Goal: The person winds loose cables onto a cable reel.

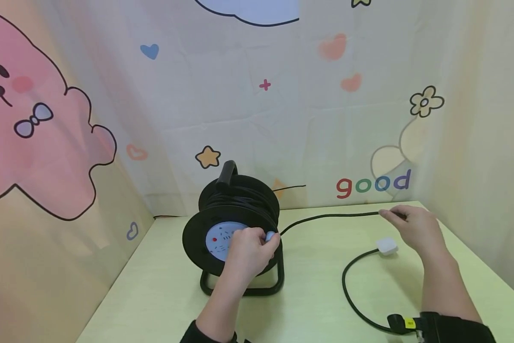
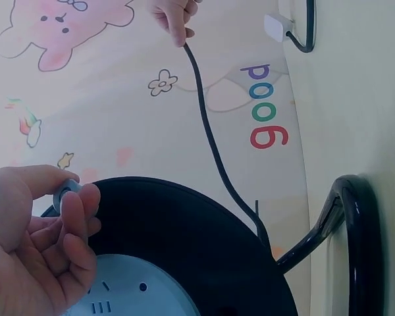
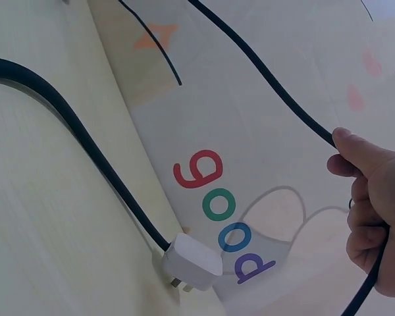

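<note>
A black cable reel [image 1: 196,238] with a blue socket panel [image 1: 218,240] stands on its tubular frame on the table. My left hand [image 1: 250,250] pinches the small blue-grey crank knob [image 1: 270,235] at the reel's right side. In the left wrist view, thumb and fingers wrap that knob [image 2: 67,189]. To the right, my right hand [image 1: 417,231] grips the black cable [image 1: 329,216], which runs taut-looking from the reel. The right wrist view has the cable [image 3: 276,85] passing through the curled fingers and out below. The cable's white plug [image 1: 387,246] is below the right hand.
A loop of cable [image 1: 345,281] curves over the pale table [image 1: 317,305] from the plug toward the right forearm. Behind stands a printed curtain [image 1: 248,119]. A thin dark line [image 1: 295,186] shows on the curtain behind the reel.
</note>
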Motion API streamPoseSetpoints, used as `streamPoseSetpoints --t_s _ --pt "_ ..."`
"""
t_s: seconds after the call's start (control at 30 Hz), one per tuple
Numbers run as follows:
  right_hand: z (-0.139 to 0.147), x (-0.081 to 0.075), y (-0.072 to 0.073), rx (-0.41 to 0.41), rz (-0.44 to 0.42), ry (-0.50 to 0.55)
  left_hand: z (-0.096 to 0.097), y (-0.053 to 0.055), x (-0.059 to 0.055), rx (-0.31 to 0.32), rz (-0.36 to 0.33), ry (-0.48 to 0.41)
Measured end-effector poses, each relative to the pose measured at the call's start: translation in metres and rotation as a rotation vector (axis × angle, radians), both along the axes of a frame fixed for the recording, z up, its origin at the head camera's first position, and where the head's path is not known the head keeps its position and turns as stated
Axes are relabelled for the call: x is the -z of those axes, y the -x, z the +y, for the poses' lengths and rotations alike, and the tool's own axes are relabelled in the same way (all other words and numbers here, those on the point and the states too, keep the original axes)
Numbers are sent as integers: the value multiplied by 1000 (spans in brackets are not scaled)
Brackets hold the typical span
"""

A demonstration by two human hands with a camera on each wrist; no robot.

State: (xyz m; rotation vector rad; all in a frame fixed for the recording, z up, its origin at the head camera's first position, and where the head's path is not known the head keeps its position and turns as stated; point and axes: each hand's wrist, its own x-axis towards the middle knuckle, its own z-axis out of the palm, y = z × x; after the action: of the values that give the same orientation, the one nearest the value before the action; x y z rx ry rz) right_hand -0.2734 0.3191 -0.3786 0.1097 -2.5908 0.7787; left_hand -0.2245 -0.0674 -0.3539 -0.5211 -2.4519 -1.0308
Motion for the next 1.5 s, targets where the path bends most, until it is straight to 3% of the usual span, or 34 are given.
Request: streamPoseSetpoints --t_s 0.23,0.63,1.0,1.23,1.5 --pt "-1 -3 -1 -83 -37 44 2 3 6 29 -103 9" --pt "-20 -17 -10 -256 -41 19 3 7 14 33 -362 143" --pt "-41 -20 -12 -364 9 20 0 8 26 4 -451 318" --pt "-65 -21 -10 -410 45 22 -9 8 34 18 -513 330" --pt "-91 -19 -4 -417 9 78 -18 11 43 15 -552 371"
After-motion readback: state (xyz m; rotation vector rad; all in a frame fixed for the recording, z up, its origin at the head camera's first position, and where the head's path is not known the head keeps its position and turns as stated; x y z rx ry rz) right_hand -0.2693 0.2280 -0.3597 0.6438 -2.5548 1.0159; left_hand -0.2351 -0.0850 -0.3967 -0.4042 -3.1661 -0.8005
